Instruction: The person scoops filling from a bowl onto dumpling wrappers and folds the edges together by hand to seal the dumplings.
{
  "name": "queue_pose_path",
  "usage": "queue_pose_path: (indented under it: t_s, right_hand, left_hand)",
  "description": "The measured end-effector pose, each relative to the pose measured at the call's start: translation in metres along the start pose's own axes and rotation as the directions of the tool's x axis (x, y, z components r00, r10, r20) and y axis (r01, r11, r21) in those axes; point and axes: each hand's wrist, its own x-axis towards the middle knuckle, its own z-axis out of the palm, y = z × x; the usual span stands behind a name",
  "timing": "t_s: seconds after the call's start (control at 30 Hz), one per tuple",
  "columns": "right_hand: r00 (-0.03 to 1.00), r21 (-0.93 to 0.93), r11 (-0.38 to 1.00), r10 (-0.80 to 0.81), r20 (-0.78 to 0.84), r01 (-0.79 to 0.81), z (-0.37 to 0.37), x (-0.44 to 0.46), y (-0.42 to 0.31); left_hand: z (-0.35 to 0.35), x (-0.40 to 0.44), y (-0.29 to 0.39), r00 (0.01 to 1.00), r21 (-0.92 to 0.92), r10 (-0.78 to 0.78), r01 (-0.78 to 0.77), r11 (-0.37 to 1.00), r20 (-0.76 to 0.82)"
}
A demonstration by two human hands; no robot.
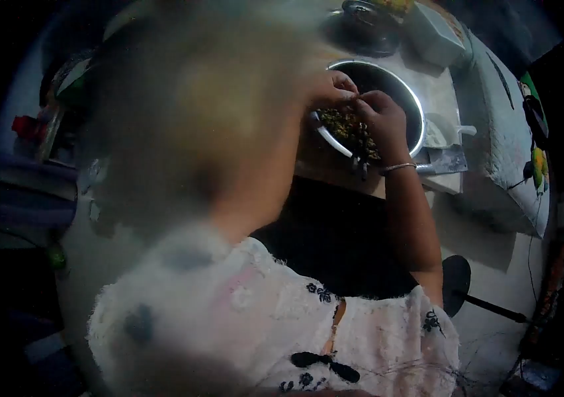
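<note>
A round metal bowl (418,106) with a shiny rim stands on a light board. Small yellow-green and dark bits (341,129) lie heaped at its near left side. Over the bowl, my left hand (332,88) is closed in a pinch. My right hand (385,120), below a bangle, also pinches, and its fingertips meet those of my left hand. Whatever sits between the fingertips is too small to make out. Dark, thin pieces (363,149) show at the near rim beside my right hand.
Behind the bowl are a dark round pot or lid (368,34) and a white box (433,36). On its right stand a pale container (442,132) with a handle and a flat metal piece (446,161). A blurred patch covers the left part of the view.
</note>
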Motion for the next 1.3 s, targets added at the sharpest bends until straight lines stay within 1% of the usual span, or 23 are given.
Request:
queue_pose_path:
  t_s: [0.07,0.13,0.23,0.33,0.4,0.43,0.47,0.53,0.6,0.73,0.8,0.83,0.87,0.9,0.93,1.0,1.03,1.1,1.13,1.17,1.2,1.23,1.3]
  right_hand:
    - [1.0,0.037,0.999,-0.001,-0.022,0.002,0.001,0.001,0.007]
    - [0.999,0.073,0.997,0.0,-0.044,0.003,0.002,0.003,0.02]
    - [0.996,0.048,0.997,-0.057,-0.072,0.06,0.002,0.004,0.027]
    - [0.998,0.089,0.994,-0.057,-0.017,0.058,0.003,0.001,0.028]
    - [0.96,-0.097,0.955,-0.28,0.003,0.279,0.005,0.001,0.03]
    - [0.96,-0.097,0.955,-0.28,0.003,0.279,0.004,0.0,0.027]
    - [0.953,-0.179,0.937,-0.3,0.032,0.301,0.002,-0.001,0.024]
    - [0.946,-0.259,0.911,-0.317,0.063,0.322,0.002,-0.002,0.022]
    - [0.912,-0.398,0.826,-0.403,0.079,0.399,0.002,-0.001,0.022]
    - [0.936,-0.52,0.791,-0.347,0.051,0.322,0.0,-0.009,0.013]
    - [0.979,-0.632,0.763,-0.201,-0.035,0.134,0.001,-0.011,0.011]
    - [0.979,-0.632,0.763,-0.201,-0.034,0.134,0.002,-0.011,0.011]
    - [0.962,-0.556,0.807,-0.27,-0.045,0.201,0.002,-0.011,0.011]
    - [0.939,-0.476,0.837,-0.338,-0.062,0.27,0.001,-0.011,0.011]
    - [0.939,-0.477,0.836,-0.338,-0.061,0.27,0.001,-0.011,0.012]
    - [0.916,-0.535,0.751,-0.38,0.127,0.386,0.0,-0.012,0.014]
    - [0.917,-0.535,0.752,-0.379,0.127,0.385,-0.001,-0.012,0.013]
    - [0.99,-0.662,0.738,-0.133,0.042,0.128,-0.002,-0.012,0.009]
    - [0.99,-0.662,0.738,-0.133,0.044,0.128,-0.001,-0.012,0.01]
    - [0.961,-0.581,0.776,-0.273,0.044,0.247,0.0,-0.01,0.013]
    - [0.913,-0.495,0.788,-0.407,0.029,0.367,0.0,-0.01,0.015]
    - [0.913,-0.495,0.788,-0.406,0.028,0.365,0.0,-0.011,0.019]
    - [0.964,-0.633,0.736,-0.256,0.069,0.241,0.0,-0.014,0.021]
  left_hand:
    - [0.0,0.005,-0.01,1.0,-0.028,-0.006,0.005,1.0,-0.026]
    - [-0.001,0.007,-0.014,1.0,-0.168,-0.026,0.026,0.985,-0.003]
    - [0.002,0.006,-0.014,0.999,-0.191,-0.007,0.0,0.982,-0.036]
    - [0.001,0.007,-0.014,1.0,-0.212,-0.022,0.019,0.977,-0.008]
    - [0.001,0.006,-0.012,0.999,-0.192,-0.038,0.033,0.981,-0.023]
    - [0.001,0.006,-0.01,0.998,-0.174,-0.055,0.047,0.984,-0.038]
    - [0.0,0.006,-0.011,0.998,-0.174,-0.055,0.047,0.984,-0.038]
    - [-0.001,0.009,-0.018,0.999,-0.246,-0.042,0.038,0.968,-0.011]
    - [0.0,0.01,-0.02,0.999,-0.26,-0.043,0.037,0.965,-0.016]
    - [0.0,0.004,-0.008,0.994,-0.259,-0.109,0.099,0.961,-0.022]
    - [0.001,0.004,-0.008,0.995,-0.25,-0.099,0.09,0.964,-0.025]
    - [0.002,0.003,-0.006,0.996,-0.242,-0.09,0.081,0.967,-0.028]
    - [0.002,0.002,-0.005,0.996,-0.242,-0.09,0.081,0.967,-0.028]
    - [0.001,0.001,-0.003,0.997,-0.198,-0.073,0.065,0.978,-0.036]
    - [0.0,0.002,-0.004,0.998,-0.153,-0.056,0.049,0.987,-0.043]
    - [-0.001,0.003,-0.007,0.999,-0.151,-0.024,0.017,0.988,-0.045]
    - [-0.001,0.004,-0.01,0.999,-0.147,0.007,-0.014,0.989,-0.047]
    - [-0.002,0.006,-0.017,0.999,-0.182,0.013,-0.02,0.983,-0.041]
    - [-0.002,0.008,-0.021,0.999,-0.216,0.018,-0.025,0.976,-0.033]
    - [-0.003,0.01,-0.024,0.999,-0.216,0.018,-0.025,0.976,-0.032]
    - [-0.004,0.008,-0.02,0.999,-0.115,0.01,-0.016,0.993,-0.05]
    - [-0.003,0.007,-0.016,0.998,-0.011,0.004,-0.005,1.0,-0.068]
    - [-0.003,0.002,-0.012,0.998,-0.007,0.006,-0.007,1.0,-0.061]
